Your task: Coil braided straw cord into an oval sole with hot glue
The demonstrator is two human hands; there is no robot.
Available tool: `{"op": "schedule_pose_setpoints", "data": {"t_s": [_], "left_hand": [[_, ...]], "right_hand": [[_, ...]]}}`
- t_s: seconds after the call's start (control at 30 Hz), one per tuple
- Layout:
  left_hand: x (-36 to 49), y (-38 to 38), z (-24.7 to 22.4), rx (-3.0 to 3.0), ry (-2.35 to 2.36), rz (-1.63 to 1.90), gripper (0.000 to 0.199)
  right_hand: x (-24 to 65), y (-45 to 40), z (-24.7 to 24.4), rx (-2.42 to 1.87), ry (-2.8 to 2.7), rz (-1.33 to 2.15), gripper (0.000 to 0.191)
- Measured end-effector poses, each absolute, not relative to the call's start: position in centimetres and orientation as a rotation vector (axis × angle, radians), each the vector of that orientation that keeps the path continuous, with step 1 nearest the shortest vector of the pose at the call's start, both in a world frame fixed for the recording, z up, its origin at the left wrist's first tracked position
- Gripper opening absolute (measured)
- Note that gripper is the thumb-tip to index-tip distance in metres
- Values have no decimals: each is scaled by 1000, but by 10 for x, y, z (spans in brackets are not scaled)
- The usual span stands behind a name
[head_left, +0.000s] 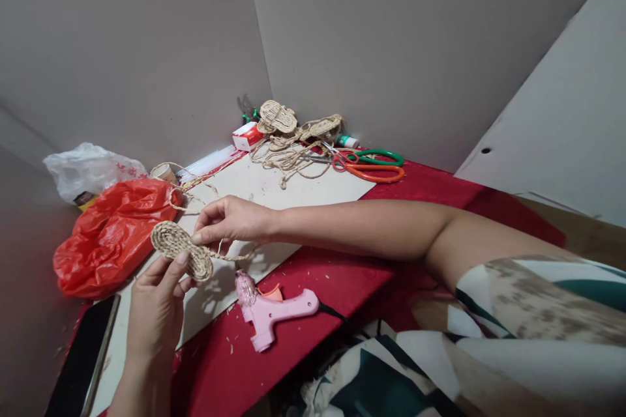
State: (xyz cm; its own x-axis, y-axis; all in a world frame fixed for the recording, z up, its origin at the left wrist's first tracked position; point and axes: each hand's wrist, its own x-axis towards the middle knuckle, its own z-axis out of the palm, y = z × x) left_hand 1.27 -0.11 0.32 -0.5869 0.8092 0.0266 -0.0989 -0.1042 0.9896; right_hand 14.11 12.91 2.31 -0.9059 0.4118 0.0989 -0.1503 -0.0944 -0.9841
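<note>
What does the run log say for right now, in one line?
Left hand: gripping tan, sole-shaped, braided-straw piece | Right hand: at piece's edge | Pink, pistol-shaped, plastic glue gun: lying down, unheld

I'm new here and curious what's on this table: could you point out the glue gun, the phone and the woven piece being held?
Glue gun [267, 316]: head view, on its pink body.
Phone [84, 355]: head view, on its dark face.
Woven piece [167, 238]: head view, on its rounded left end.

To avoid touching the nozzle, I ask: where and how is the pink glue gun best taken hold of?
I would grip the pink glue gun by its handle, from the picture's right: it lies flat, handle pointing that way, nozzle facing away.
</note>
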Motion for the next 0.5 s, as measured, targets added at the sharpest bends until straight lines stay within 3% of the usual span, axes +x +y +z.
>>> {"op": "schedule_pose_setpoints", "data": {"t_s": [0.23, 0.5], "left_hand": [[10, -1, 4, 814, 1465, 1831, 19], [5, 0, 4, 798, 1420, 1929, 20]], "right_hand": [[145, 129, 26, -284, -1905, 1859, 20], [148, 118, 17, -170, -2258, 1345, 30]]}}
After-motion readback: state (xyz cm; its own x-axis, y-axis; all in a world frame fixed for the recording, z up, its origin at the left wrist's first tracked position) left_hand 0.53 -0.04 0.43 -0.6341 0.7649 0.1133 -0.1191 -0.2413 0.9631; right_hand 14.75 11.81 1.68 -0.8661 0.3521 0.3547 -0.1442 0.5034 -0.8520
